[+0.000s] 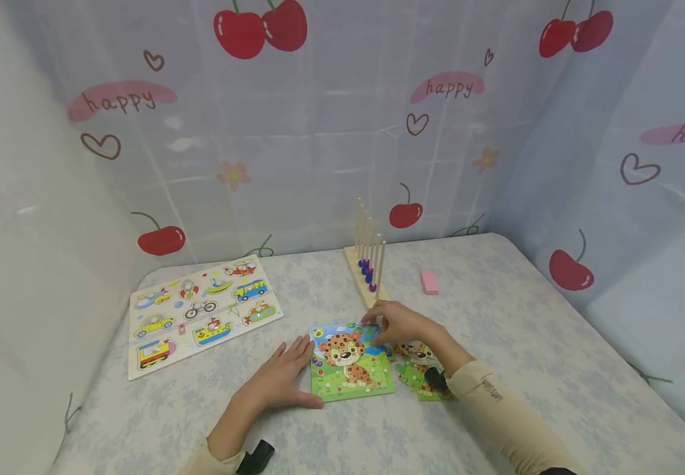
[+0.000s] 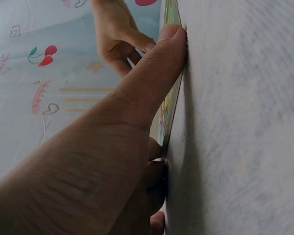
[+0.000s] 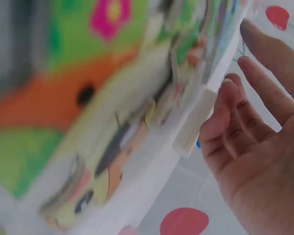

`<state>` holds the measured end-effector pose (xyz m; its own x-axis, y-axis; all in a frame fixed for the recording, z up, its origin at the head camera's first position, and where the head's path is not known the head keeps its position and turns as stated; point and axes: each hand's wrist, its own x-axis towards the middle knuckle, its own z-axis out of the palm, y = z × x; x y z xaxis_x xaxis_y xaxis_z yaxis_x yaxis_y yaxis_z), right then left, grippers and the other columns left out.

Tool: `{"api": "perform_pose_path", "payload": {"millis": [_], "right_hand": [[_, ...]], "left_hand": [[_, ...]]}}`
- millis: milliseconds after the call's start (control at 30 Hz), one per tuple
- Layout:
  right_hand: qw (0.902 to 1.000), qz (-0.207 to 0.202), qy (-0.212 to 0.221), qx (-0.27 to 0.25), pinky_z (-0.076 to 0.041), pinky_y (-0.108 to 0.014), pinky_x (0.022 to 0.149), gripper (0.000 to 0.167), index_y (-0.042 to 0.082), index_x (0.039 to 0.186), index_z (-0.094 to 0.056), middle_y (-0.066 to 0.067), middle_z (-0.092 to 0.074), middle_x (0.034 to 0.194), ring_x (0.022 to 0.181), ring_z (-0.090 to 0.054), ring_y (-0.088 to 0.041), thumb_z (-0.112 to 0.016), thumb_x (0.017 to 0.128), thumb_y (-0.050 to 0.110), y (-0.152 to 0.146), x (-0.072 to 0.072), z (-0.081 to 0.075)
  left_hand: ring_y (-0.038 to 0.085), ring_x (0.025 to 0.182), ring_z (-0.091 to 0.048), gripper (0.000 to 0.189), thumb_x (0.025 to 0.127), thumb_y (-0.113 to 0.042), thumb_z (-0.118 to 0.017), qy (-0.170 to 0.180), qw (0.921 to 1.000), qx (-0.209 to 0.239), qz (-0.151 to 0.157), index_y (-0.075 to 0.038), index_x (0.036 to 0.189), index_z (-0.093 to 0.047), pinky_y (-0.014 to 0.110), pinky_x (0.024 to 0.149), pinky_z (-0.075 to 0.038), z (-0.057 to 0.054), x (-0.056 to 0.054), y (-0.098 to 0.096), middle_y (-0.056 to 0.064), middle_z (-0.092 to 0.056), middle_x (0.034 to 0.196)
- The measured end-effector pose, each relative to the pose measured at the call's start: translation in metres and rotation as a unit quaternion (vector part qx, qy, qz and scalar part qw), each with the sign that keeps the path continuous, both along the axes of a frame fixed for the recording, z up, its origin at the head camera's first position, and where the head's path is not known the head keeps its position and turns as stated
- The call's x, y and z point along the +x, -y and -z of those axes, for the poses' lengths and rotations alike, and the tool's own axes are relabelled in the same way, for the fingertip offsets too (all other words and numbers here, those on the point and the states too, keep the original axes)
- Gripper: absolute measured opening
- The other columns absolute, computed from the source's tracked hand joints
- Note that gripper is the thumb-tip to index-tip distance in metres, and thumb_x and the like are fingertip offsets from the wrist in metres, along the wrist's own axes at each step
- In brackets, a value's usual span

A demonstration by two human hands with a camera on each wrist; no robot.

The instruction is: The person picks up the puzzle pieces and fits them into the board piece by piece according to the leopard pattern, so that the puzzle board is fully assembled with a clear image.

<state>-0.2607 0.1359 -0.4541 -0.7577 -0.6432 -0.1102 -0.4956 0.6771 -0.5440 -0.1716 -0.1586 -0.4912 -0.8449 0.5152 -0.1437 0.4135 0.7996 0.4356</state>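
A square, green-and-blue leopard puzzle (image 1: 350, 369) carries a smooth printed face. Right of the puzzle, loose leopard-printed pieces (image 1: 410, 375) show smooth picture sides and pale cut edges, whether wood or thick card is hard to tell. Left of it lies a white rectangular vehicle board (image 1: 185, 343), smooth and matt. Beyond the puzzle stands a pale peg rack (image 1: 354, 267) of plain matt wood; beyond and to its right, a pink rectangular block (image 1: 429, 282) looks smooth. Beneath the puzzle spreads a pale blue-grey mottled tablecloth (image 1: 497, 297), matt and finely textured; behind it hangs a thin, creased white cherry-print curtain (image 1: 319, 132), shiny in streaks. Right of the puzzle, a cream sleeve (image 1: 505, 415) is matt cloth.
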Motion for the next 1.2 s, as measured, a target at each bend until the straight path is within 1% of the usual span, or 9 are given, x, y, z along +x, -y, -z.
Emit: {"api": "perform_pose_path", "payload": {"millis": [100, 200, 433, 600, 833, 1000, 1067, 1200], "right_hand": [[0.9997, 0.004, 0.003, -0.025, -0.05, -0.022, 0.065, 0.046, 0.011, 0.122, -0.067, -0.004, -0.064, 0.11, 0.077, -0.056, -0.012, -0.082, 0.079, 0.02, -0.007, -0.001, -0.001], [0.9988, -0.003, 0.013, -0.047, -0.051, -0.022, 0.07, 0.048, 0.009, 0.123, -0.066, -0.005, -0.066, 0.111, 0.085, -0.058, -0.014, -0.082, 0.079, 0.02, -0.012, 0.0, -0.004], [0.9968, 0.003, 0.041, -0.068, -0.053, -0.023, 0.071, 0.053, 0.006, 0.126, -0.064, -0.007, -0.068, 0.105, 0.085, -0.058, -0.012, -0.082, 0.078, 0.019, -0.019, 0.006, -0.004], [0.9968, 0.013, 0.044, -0.065, -0.052, -0.024, 0.072, 0.053, 0.006, 0.123, -0.065, -0.005, -0.065, 0.097, 0.083, -0.055, -0.012, -0.084, 0.076, 0.019, -0.026, 0.014, -0.008], [0.9975, 0.028, 0.043, -0.047, -0.05, -0.024, 0.072, 0.055, 0.005, 0.124, -0.065, -0.007, -0.066, 0.098, 0.083, -0.055, -0.015, -0.085, 0.075, 0.022, -0.039, 0.022, -0.016], [0.9977, 0.024, 0.042, -0.047, -0.05, -0.023, 0.071, 0.056, 0.005, 0.125, -0.064, -0.009, -0.066, 0.099, 0.084, -0.056, -0.018, -0.084, 0.076, 0.023, -0.046, 0.024, -0.016], [0.9977, 0.023, 0.039, -0.05, -0.05, -0.023, 0.071, 0.055, 0.004, 0.125, -0.064, -0.009, -0.066, 0.1, 0.084, -0.056, -0.018, -0.083, 0.077, 0.023, -0.048, 0.025, -0.014], [0.998, 0.035, 0.036, -0.04, -0.051, -0.025, 0.072, 0.055, 0.007, 0.125, -0.064, -0.004, -0.065, 0.099, 0.085, -0.055, -0.016, -0.083, 0.077, 0.027, -0.05, 0.026, -0.011]], "left_hand": [[0.031, 0.152, -0.016, 0.118, 0.069, -0.072, -0.071, -0.002, 1.0, -0.002, 0.003, -0.003, 0.154, -0.024, 0.053, 0.123, -0.015, 0.001, 0.0, 0.0, 0.015, -0.017, 0.163], [0.031, 0.152, -0.016, 0.119, 0.069, -0.073, -0.07, -0.007, 0.9999, -0.009, 0.004, -0.003, 0.154, -0.024, 0.053, 0.123, -0.015, 0.002, -0.001, 0.0, 0.015, -0.017, 0.163], [0.029, 0.152, -0.014, 0.119, 0.069, -0.075, -0.069, -0.001, 0.9999, -0.016, 0.001, -0.005, 0.154, -0.023, 0.052, 0.124, -0.013, 0.002, -0.001, 0.001, 0.013, -0.015, 0.164], [0.03, 0.152, -0.014, 0.119, 0.069, -0.074, -0.069, -0.002, 0.9999, -0.013, 0.002, -0.005, 0.154, -0.024, 0.053, 0.124, -0.013, 0.003, -0.001, 0.002, 0.013, -0.016, 0.164], [0.029, 0.152, -0.013, 0.119, 0.069, -0.073, -0.07, -0.001, 1.0, -0.009, 0.003, -0.005, 0.155, -0.023, 0.052, 0.124, -0.013, 0.001, -0.001, 0.001, 0.012, -0.015, 0.164], [0.028, 0.153, -0.013, 0.118, 0.069, -0.071, -0.071, 0.008, 1.0, -0.005, -0.002, -0.006, 0.155, -0.023, 0.053, 0.124, -0.012, 0.0, 0.0, 0.001, 0.012, -0.016, 0.164], [0.027, 0.153, -0.012, 0.118, 0.069, -0.072, -0.07, 0.01, 0.9999, -0.01, -0.002, -0.007, 0.155, -0.022, 0.052, 0.124, -0.012, 0.0, -0.001, 0.001, 0.012, -0.015, 0.164], [0.027, 0.153, -0.011, 0.118, 0.07, -0.073, -0.07, 0.01, 0.9999, -0.012, -0.003, -0.007, 0.155, -0.022, 0.052, 0.124, -0.011, 0.001, -0.001, 0.001, 0.011, -0.014, 0.164]]}}
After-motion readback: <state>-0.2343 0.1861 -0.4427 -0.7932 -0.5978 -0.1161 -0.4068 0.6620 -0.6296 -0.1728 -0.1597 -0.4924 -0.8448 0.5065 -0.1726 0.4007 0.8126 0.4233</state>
